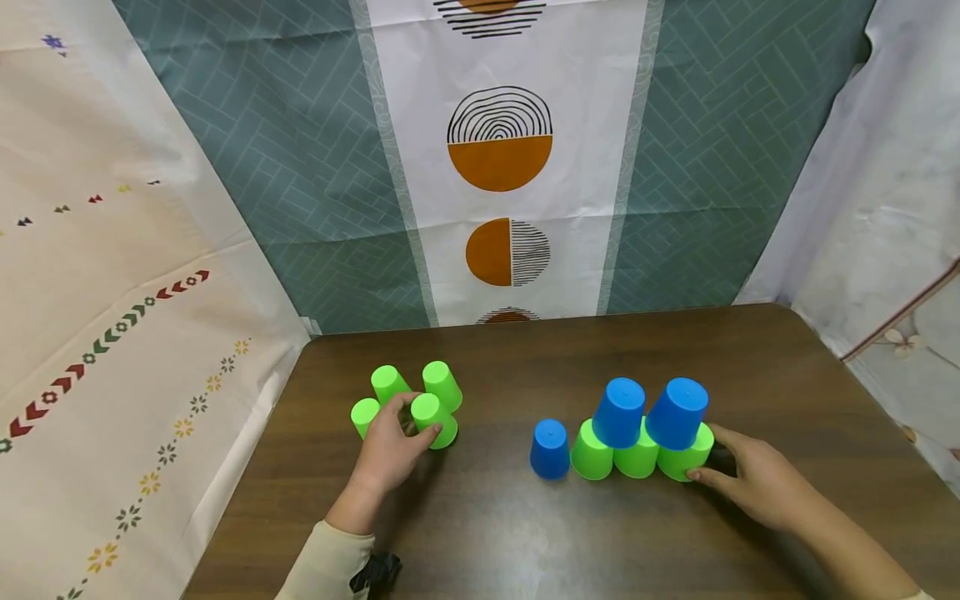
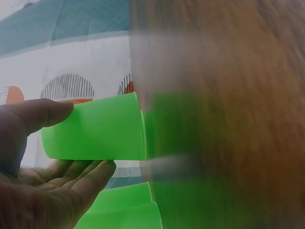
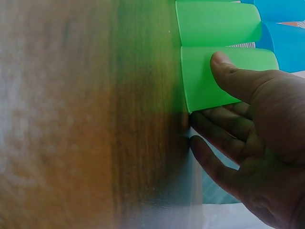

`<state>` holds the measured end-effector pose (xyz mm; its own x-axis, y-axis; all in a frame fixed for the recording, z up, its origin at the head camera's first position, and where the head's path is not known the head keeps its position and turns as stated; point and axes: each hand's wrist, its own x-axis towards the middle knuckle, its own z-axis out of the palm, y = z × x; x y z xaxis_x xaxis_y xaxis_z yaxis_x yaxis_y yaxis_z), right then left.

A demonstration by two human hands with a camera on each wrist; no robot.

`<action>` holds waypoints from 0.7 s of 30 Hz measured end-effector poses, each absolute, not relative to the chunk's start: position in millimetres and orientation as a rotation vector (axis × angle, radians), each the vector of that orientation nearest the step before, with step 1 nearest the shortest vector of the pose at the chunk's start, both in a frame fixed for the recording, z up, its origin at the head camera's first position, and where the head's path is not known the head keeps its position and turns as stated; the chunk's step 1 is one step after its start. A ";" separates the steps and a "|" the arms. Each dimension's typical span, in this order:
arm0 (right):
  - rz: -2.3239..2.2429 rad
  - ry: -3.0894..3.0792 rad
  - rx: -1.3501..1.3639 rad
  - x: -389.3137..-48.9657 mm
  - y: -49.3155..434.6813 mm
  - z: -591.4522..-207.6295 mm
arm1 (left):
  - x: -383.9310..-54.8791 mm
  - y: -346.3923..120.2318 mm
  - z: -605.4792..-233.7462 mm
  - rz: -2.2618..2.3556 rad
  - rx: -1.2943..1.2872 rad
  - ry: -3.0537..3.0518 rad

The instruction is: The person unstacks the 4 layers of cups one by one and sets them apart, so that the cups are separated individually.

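On the left of the table (image 1: 480,542), the left hand (image 1: 391,448) grips the near-right green cup (image 1: 430,415) between thumb and fingers; three other green cups (image 1: 389,382) stand close by. On the right, the right hand (image 1: 763,482) pinches the rightmost cup (image 1: 682,465) of a green row bearing two blue cups (image 1: 678,412). A sideways nudge there could topple the blue pair; a careless left-hand swing might knock neighbouring cups over.

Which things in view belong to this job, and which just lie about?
Apparently the job:
four tapered green cups, left hand gripping one
three tapered green cups, right hand gripping one
three tapered blue cups

Surroundings:
brown wooden table
teal-and-white patterned cloth
cream patterned cloth
white cloth
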<state>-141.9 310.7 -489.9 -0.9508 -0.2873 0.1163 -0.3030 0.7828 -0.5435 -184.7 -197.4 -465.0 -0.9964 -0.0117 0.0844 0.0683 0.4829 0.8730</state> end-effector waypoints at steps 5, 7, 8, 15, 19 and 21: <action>0.902 -2.945 0.483 -141.8 309.9 -489.0 | -185.3 -198.9 -467.1 -1.551 -0.056 -2.660; 0.899 -2.941 0.486 -142.0 310.1 -489.3 | -186.0 -198.9 -468.1 -1.550 -0.058 -2.666; 0.898 -2.939 0.487 -142.1 310.2 -489.5 | -186.3 -198.8 -468.8 -1.546 -0.061 -2.670; 0.903 -2.943 0.481 -141.9 310.7 -490.4 | -187.4 -196.8 -470.7 -1.505 -0.039 -2.692; 0.903 -2.939 0.488 -142.0 310.7 -490.1 | -187.1 -197.5 -471.6 -1.474 -0.048 -2.704; 0.903 -2.938 0.490 -142.5 311.0 -489.8 | -187.1 -197.9 -471.1 -1.430 -0.056 -2.723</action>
<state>-142.5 311.0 -489.8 -0.9501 -0.2887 0.1185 -0.3054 0.7821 -0.5432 -187.1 -197.9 -471.1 -0.9972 0.0015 0.0750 0.0626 0.5674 0.8211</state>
